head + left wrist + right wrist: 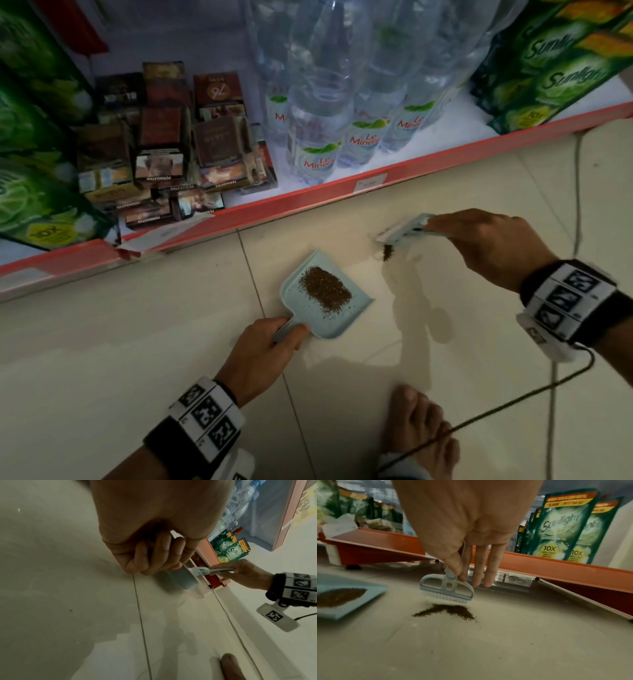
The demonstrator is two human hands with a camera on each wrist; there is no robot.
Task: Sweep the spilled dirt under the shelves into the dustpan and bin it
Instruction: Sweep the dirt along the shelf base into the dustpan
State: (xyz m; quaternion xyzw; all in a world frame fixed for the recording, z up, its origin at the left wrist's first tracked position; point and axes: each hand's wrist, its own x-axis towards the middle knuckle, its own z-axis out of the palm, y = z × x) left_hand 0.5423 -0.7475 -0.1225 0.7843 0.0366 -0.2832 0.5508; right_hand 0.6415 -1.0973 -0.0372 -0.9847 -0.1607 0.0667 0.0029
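Right of centre on the floor, the right hand [486, 246] pinches a small brush [447, 589] over leftover dirt [448, 611]. Lower centre, the left hand [263, 353] grips the part-filled dustpan [325, 294]. Next: drag that dirt leftward into it.

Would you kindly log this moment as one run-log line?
left hand: holds dustpan handle | right hand: holds brush | dirt pile: on floor by brush | dustpan: partly filled
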